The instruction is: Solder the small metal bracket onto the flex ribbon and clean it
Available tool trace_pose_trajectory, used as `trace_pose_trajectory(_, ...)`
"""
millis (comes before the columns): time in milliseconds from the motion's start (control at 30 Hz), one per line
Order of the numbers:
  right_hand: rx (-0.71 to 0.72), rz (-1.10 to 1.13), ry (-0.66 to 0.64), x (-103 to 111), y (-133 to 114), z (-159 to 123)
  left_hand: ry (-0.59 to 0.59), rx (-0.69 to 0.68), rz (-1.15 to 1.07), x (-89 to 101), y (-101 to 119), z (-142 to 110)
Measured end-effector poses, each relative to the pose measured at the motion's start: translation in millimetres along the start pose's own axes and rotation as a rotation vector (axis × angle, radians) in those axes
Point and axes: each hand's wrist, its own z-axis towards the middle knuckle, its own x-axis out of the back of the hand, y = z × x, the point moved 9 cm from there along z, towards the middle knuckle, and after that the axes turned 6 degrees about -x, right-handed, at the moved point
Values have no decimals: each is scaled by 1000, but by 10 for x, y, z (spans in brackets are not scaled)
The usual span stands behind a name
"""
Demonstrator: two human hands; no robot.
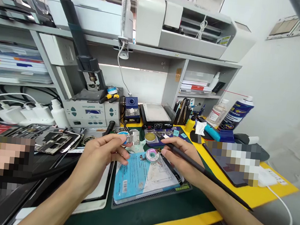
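My left hand [96,157] is raised left of centre, thumb and fingertips pinched together. A small shiny piece shows at the fingertips, too small to name. Across from it, my right hand [184,158] grips a slim black pen-shaped tool [218,179], whose tapered end points down to the right. Its other end is partly hidden by the fingers. Between and below the hands, a solder wire spool [152,155] lies on a blue and white booklet [133,178]. Behind the hands stands a round tin of yellowish paste [150,137].
A soldering station [131,110] and a hot plate [156,115] stand at the back. Opened device parts [54,140] lie left. A spray can [236,113], a clear bottle [217,110] and a dark phone [224,164] are right. A black jointed arm [73,23] hangs upper left.
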Motion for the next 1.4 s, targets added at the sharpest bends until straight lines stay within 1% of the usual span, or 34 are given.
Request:
trace_pose_trajectory(100, 4, -21, -57, -77, -58, 111, 24, -61, -30, 53, 57, 3)
trace_pose_trajectory(200, 76, -97, -213, -271, -194, 204, 39, -137, -64, 93, 155, -14)
trace_pose_trajectory(300, 176, -195, -358, -497, -298, 227, 0, -178, -74, 69, 224, -39)
trace_pose_trajectory(333, 213, -231, -374, -547, -326, 223, -20, -179, -70, 51, 235, -46)
trace_pose_trajectory(400, 282, -299, -340, -575, -379, 208, -61, -168, -58, 14, 242, -56)
trace_pose_trajectory(467, 298, -310, -240, -488, -413, 198, -102, -134, -44, -24, 228, -61)
trace_pose_trajectory(533, 238, -215, -125, -297, -403, 200, -146, -73, -40, -67, 184, -63)
trace_pose_trajectory(600, 153, -29, -13, -45, -356, 203, -176, 6, -68, -101, 113, -62)
trace_pose_trajectory(667, 93, 191, 60, 183, -299, 200, -188, 82, -114, -127, 29, -55)
trace_pose_trajectory(733, 9, 413, 88, 331, -197, 200, -210, 136, -132, -157, -49, -46)
trace_pose_trajectory(767, -40, 500, 87, 365, -140, 196, -225, 150, -125, -172, -80, -42)
trace_pose_trajectory(833, -113, 598, 54, 359, -59, 178, -248, 161, -89, -191, -125, -35)
trace_pose_trajectory(867, -122, 617, 28, 335, -48, 163, -250, 158, -67, -193, -137, -32)
trace_pose_trajectory(967, -111, 627, -67, 221, -63, 110, -229, 124, -10, -185, -129, -31)
trace_pose_trajectory(1033, -110, 635, -100, 167, -63, 81, -215, 83, 17, -188, -94, -38)
trace_pose_trajectory(1200, -136, 643, -92, 146, -21, 70, -221, -2, 102, -226, -12, -82)
trace_pose_trajectory(1400, -183, 650, -105, 103, 39, 83, -175, -61, 160, -200, 35, -115)
